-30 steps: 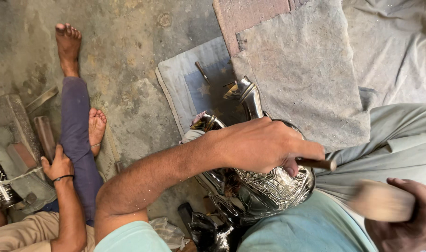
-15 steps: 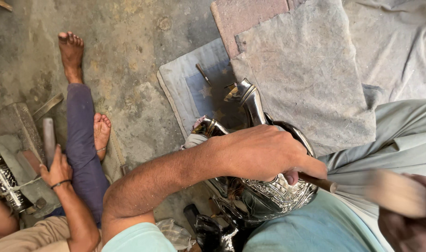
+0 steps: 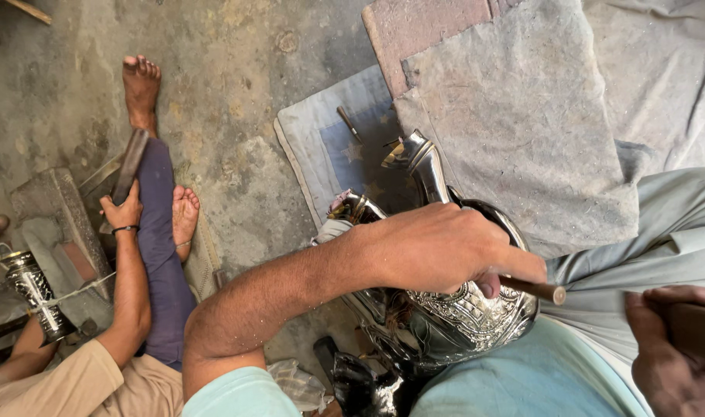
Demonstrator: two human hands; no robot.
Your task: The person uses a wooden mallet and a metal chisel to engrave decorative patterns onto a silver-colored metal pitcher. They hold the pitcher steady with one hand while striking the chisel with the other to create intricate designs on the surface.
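**Engraving a silver pot on the lap**

Sitting on the floor, resting an ornate silver pot across the lap, spout pointing away toward the near edge of a blue mat; likely braced there to keep the curved wall steady under the tool. Left hand lying over the pot's top, fingers curled tight round a thin rod, tip apparently pressing on the patterned metal, though contact hidden by the hand. Right hand at the lower right corner, closed round a wooden handle; head of it out of frame. Small metal tool lying loose on the mat. Co-worker's hand gripping a bar at left, beside a second silver vessel.
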